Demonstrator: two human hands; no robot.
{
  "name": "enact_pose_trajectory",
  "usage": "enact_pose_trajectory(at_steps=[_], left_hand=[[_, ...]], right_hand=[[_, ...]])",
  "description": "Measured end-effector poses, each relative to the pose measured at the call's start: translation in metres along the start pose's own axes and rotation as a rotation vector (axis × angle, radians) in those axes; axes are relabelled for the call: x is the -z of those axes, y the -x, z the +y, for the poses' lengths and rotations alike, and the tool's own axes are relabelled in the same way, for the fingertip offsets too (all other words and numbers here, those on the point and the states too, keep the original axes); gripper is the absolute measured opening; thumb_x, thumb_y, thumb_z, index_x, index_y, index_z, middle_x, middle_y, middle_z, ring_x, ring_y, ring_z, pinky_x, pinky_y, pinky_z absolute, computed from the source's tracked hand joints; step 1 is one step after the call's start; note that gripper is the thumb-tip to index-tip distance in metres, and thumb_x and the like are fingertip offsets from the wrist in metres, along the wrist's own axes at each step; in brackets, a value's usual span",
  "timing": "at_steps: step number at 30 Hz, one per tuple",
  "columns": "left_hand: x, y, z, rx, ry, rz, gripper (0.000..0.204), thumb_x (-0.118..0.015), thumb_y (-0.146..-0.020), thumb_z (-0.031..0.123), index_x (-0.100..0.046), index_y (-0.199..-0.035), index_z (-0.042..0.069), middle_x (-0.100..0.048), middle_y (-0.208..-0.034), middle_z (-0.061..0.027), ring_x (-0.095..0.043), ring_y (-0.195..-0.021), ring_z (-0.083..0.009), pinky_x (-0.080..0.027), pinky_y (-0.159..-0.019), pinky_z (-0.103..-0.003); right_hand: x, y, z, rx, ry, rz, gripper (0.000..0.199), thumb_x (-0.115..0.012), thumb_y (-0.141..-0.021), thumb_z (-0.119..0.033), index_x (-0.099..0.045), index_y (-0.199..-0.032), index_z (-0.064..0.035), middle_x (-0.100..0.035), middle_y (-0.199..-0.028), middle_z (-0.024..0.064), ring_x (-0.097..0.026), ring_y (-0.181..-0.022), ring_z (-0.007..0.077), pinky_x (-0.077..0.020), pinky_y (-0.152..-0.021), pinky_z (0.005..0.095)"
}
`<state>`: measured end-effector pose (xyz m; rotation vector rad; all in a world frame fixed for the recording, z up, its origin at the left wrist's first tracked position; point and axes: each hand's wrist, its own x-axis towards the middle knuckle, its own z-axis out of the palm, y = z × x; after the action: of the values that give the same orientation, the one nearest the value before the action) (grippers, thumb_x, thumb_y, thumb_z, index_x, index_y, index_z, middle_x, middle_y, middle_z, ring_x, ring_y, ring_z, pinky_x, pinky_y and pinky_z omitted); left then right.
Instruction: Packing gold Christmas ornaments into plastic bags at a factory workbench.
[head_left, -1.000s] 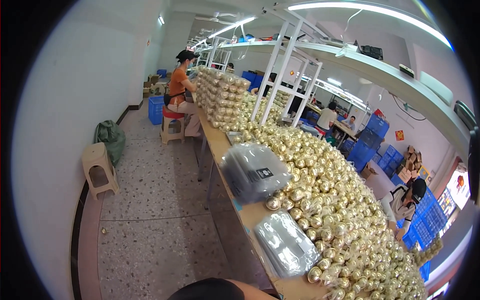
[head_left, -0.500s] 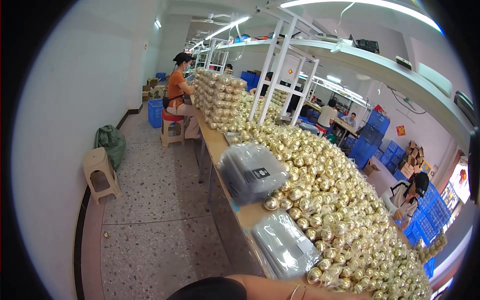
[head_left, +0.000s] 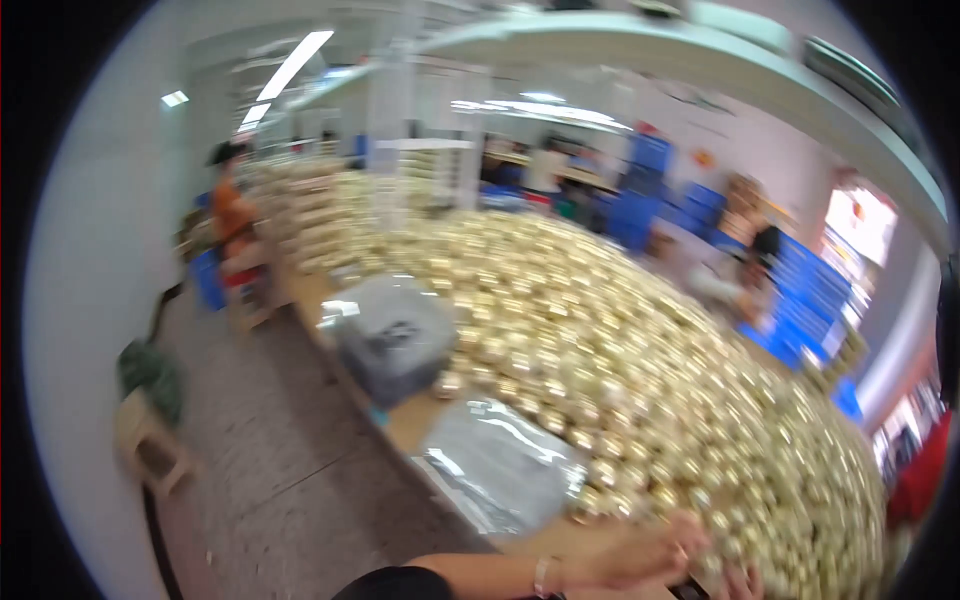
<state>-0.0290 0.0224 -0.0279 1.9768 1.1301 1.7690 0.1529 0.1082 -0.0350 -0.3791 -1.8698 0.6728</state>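
Observation:
Along the bottom edge, my left hand (head_left: pixel 645 555) reaches in from a bare forearm with a bracelet, at the near edge of a large heap of shiny gold balls (head_left: pixel 600 370) in clear wrapping. Beside it only a few fingers of my right hand (head_left: pixel 742 582) show; the rest is cut off by the frame. Motion blur hides what the fingers of either hand do. A small dark object (head_left: pixel 690 590) lies between the hands, too blurred to name. Left of my hands is a flat stack of clear plastic bags (head_left: pixel 500 465). Farther off sits a thicker stack of clear bags (head_left: pixel 395 335) with a dark printed patch.
The heap covers most of the table (head_left: pixel 405 425). A shelf (head_left: pixel 680 55) on white posts runs above it. A person in orange (head_left: pixel 235 215) sits far left; another person (head_left: pixel 745 275) is across the heap near blue crates (head_left: pixel 810 300). A stool (head_left: pixel 155 440) stands by the wall.
The view has swung to the right and blurred, so the table and bags sit farther left. My left hand and some fingers of my right hand have come into view.

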Motion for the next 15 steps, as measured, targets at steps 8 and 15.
enact_pose_trajectory(at_steps=[8,15], left_hand=[[0.043,0.023,-0.009,0.126,-0.218,0.128,0.037,-0.035,-0.098,0.029,-0.06,-0.091,0.003,-0.048,-0.11,-0.0108,-0.048,-0.101,-0.0209,-0.036,-0.093,-0.035],[0.014,0.01,-0.005,0.39,0.231,0.336,0.042,-0.042,-0.094,0.021,-0.038,-0.131,0.002,-0.045,-0.106,-0.0056,-0.045,-0.1,-0.015,-0.038,-0.088,-0.03]], right_hand=[[-0.033,-0.028,-0.034,-0.199,-0.051,-0.026,0.016,-0.071,-0.082,-0.019,-0.065,-0.087,-0.004,-0.057,-0.11,0.0129,-0.058,-0.092,0.0253,-0.0473,-0.082,0.0352],[-0.022,-0.031,-0.017,-0.185,-0.021,-0.099,0.036,-0.069,-0.079,-0.02,-0.062,-0.112,-0.0094,-0.055,-0.099,0.008,-0.052,-0.088,0.0236,-0.0447,-0.078,0.034]])
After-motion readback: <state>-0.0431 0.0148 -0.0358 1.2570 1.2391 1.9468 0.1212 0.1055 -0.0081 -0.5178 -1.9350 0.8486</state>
